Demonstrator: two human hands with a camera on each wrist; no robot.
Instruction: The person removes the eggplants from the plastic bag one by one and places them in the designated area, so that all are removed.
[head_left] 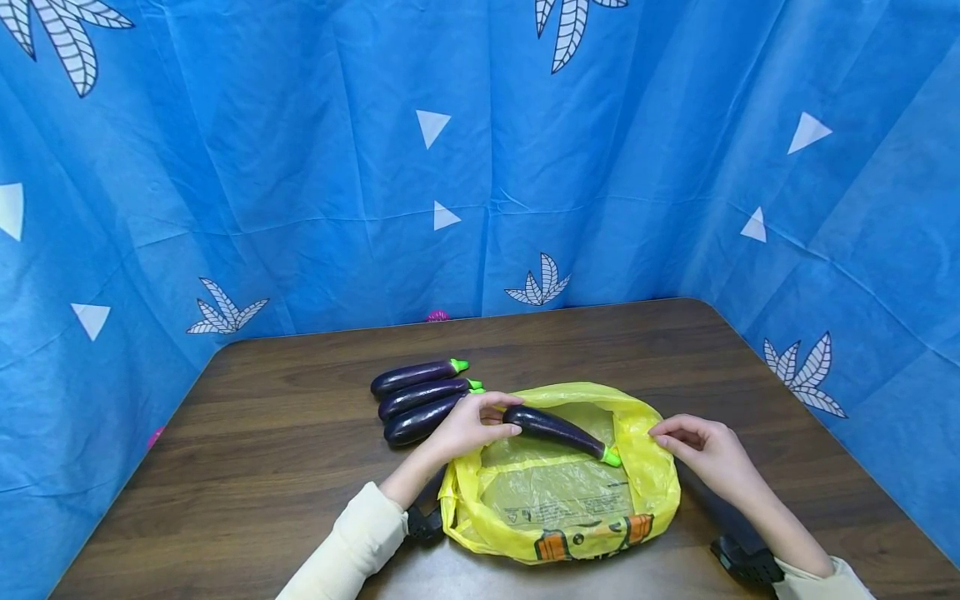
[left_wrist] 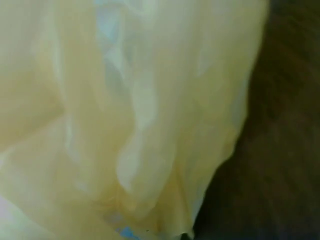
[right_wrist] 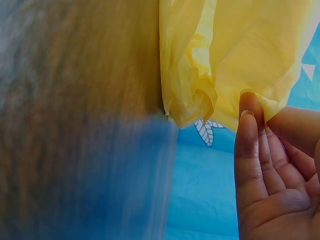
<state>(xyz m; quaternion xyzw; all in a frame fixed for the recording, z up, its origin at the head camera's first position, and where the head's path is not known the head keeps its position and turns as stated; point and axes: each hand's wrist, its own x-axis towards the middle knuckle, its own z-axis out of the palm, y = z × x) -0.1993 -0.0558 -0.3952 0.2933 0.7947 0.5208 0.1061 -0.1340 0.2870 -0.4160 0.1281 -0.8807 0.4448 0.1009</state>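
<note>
My left hand (head_left: 471, 423) grips the blunt end of a dark purple eggplant (head_left: 558, 428) between thumb and fingers. The eggplant lies slanted over the open mouth of a yellow plastic bag (head_left: 651, 487), its green stem end pointing down to the right. At the bag's right rim, my right hand (head_left: 701, 450) pinches the plastic. The right wrist view shows this hand (right_wrist: 280, 170) with thumb and fingertips on the yellow bag (right_wrist: 255, 50). Blurred yellow bag plastic (left_wrist: 150, 100) fills most of the left wrist view, where neither the left hand nor the eggplant shows.
Three more eggplants (head_left: 420, 400) lie side by side just left of the bag, the nearest partly behind my left hand. All of it is on a brown wooden table (head_left: 285, 433). A blue patterned curtain (head_left: 375, 167) hangs along the back and sides.
</note>
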